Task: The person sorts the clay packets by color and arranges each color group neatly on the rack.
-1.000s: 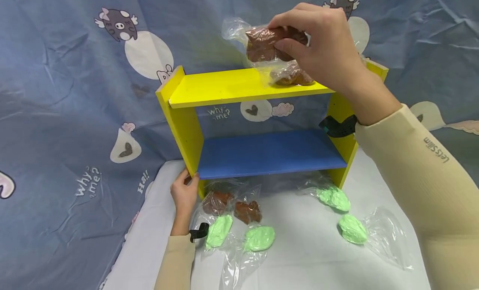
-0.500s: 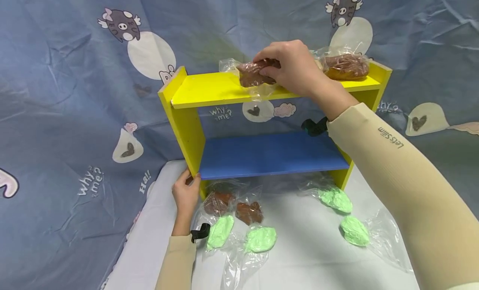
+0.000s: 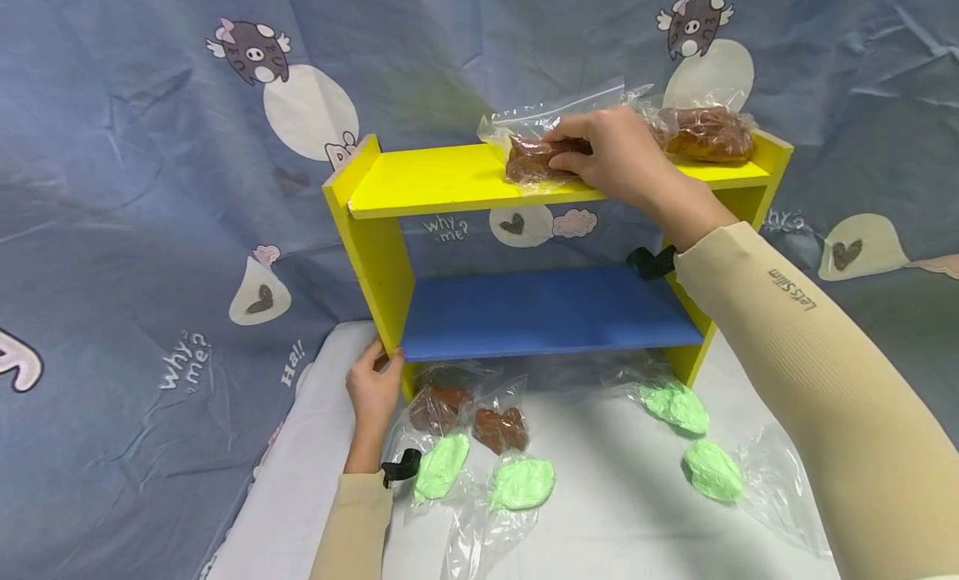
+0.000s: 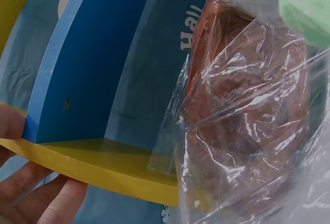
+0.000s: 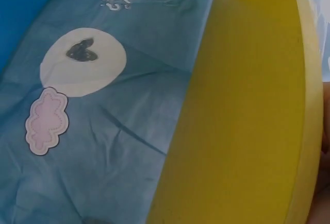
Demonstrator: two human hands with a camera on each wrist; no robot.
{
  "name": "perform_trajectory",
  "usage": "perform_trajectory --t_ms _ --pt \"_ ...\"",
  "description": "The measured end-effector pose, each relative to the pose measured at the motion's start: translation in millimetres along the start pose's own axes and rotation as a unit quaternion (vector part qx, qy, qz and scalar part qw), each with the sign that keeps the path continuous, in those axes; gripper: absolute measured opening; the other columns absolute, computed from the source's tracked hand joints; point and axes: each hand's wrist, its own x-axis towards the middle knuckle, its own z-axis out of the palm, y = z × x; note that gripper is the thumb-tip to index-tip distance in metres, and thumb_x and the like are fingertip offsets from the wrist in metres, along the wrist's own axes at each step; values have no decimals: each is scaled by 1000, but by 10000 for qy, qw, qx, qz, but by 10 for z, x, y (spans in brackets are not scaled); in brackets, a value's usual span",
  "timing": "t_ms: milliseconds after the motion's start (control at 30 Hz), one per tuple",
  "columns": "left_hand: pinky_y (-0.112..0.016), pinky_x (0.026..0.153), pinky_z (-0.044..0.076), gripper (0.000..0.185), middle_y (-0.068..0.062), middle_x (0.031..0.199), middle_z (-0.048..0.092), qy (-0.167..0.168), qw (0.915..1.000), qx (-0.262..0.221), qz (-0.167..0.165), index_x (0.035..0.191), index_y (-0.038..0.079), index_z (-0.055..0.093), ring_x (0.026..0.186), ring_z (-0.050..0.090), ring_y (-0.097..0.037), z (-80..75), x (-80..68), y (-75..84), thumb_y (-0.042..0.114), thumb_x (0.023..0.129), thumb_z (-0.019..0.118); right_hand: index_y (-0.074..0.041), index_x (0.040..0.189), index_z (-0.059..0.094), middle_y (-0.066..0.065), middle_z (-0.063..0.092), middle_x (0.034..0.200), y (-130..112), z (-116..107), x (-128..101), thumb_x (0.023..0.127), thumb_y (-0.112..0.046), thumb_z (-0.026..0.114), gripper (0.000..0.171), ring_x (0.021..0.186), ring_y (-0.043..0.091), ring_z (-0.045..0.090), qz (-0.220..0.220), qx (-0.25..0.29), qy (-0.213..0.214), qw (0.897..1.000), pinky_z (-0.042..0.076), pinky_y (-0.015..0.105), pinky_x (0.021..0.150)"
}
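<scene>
On the yellow top shelf (image 3: 442, 176), under the right hand (image 3: 610, 160), a bag of brown dough (image 3: 534, 157) is being set down, fingers curled over it, with a second brown bag (image 3: 708, 133) just beyond the knuckles. Down low, the left hand (image 3: 373, 389) grips the rack's yellow side panel (image 3: 382, 264), steadying it; brown and green bags lie just beside that hand. Placing appears nearly done, though whether the bag rests fully is unclear. Next comes letting go cleanly.
</scene>
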Motion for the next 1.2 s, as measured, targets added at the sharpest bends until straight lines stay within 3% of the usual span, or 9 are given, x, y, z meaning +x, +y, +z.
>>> perform_trajectory --t_ms 267,500,667,700,800,900,1000,1067,1200 --pt "-41 88 58 34 -15 112 72 -44 10000 35 29 122 8 73 99 70 -31 -11 -20 1 6 89 74 -10 128 71 11 72 117 5 -24 -59 98 -22 68 32 98 27 67 -19 -100 -419 9991 52 41 83" --pt "-43 87 58 32 -15 110 73 -17 10000 21 93 121 8 74 98 70 -31 -14 -19 -21 7 88 75 -14 137 64 10 71 121 10 -8 -110 101 -18 62 36 81 23 63 -133 -35 -436 9990 46 35 70" --pt "-41 88 58 33 -15 109 73 -14 10000 -14 63 121 8 74 98 70 -30 -32 -6 -17 7 88 75 -26 139 63 -3 65 132 -24 -64 -141 99 -13 60 42 68 15 51 -313 265 312 9987 40 30 65" --pt "-41 88 58 33 -15 109 73 -4 10000 -16 65 121 9 74 98 70 -30 -41 -3 -10 7 88 75 -26 137 65 -5 63 135 -41 -83 -156 98 -11 60 43 72 12 51 -404 323 552 9971 40 28 65" --pt "-42 86 58 34 -14 109 73 20 9999 -29 125 122 9 74 97 70 -30 -28 -33 -10 5 88 75 -25 132 69 -8 63 133 -48 -101 -249 96 -7 61 41 60 10 42 -682 368 1127 9906 33 26 56" --pt "-43 86 58 34 -14 110 73 54 9997 -92 203 122 9 74 97 70 -29 -6 -43 -10 4 88 74 -18 127 72 -2 65 130 -52 -90 -342 94 -5 65 36 75 10 55 -921 437 1416 9847 38 26 61" --pt "-42 87 58 35 -15 112 72 36 9995 -154 260 123 8 73 99 69 -30 -4 -7 -2 4 88 74 -13 124 73 3 67 127 -80 -50 -444 92 -4 70 34 92 19 64 -1043 532 1591 9803 48 28 74" --pt "-42 88 58 35 -15 112 72 33 9996 -157 219 124 8 73 99 69 -30 -2 -3 4 4 89 74 -12 123 74 4 67 126 -97 5 -532 90 -2 72 35 109 24 63 -1098 658 1665 9777 52 34 84" --pt "-41 87 58 36 -15 113 72 29 9999 -97 121 124 7 73 99 70 -30 7 -18 12 3 88 75 -12 123 74 4 67 127 -114 156 -761 87 0 73 38 117 23 61 -1270 814 1818 9717 52 39 91"
